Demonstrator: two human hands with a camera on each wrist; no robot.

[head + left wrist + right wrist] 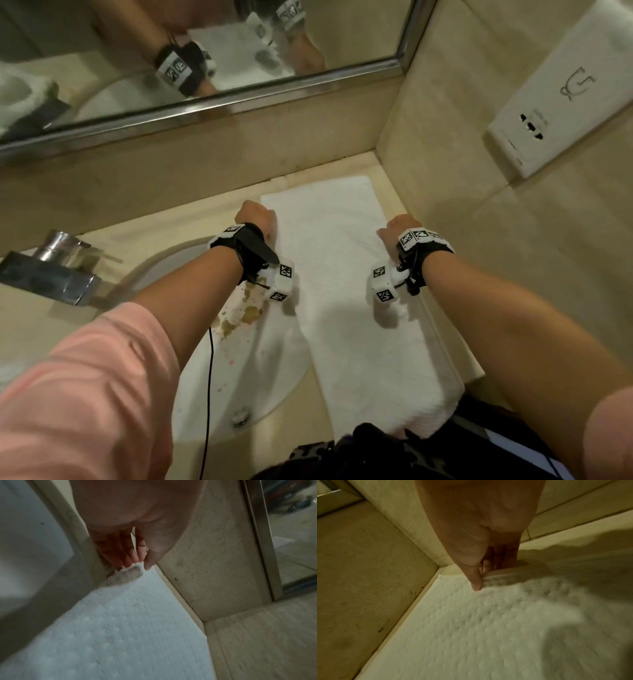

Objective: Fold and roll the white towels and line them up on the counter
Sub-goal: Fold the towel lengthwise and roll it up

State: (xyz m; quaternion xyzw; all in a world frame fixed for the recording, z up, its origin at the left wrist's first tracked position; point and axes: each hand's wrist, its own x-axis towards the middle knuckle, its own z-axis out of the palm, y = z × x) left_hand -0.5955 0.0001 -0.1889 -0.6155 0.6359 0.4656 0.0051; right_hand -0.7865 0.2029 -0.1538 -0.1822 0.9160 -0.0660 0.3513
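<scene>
Towel lies flat on counter, beside sink. We see left hand pinching its far-left edge; right hand thumb and fingers clamped on far-right edge.

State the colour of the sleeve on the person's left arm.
Pink; the sleeve shows best in the head view.
</scene>
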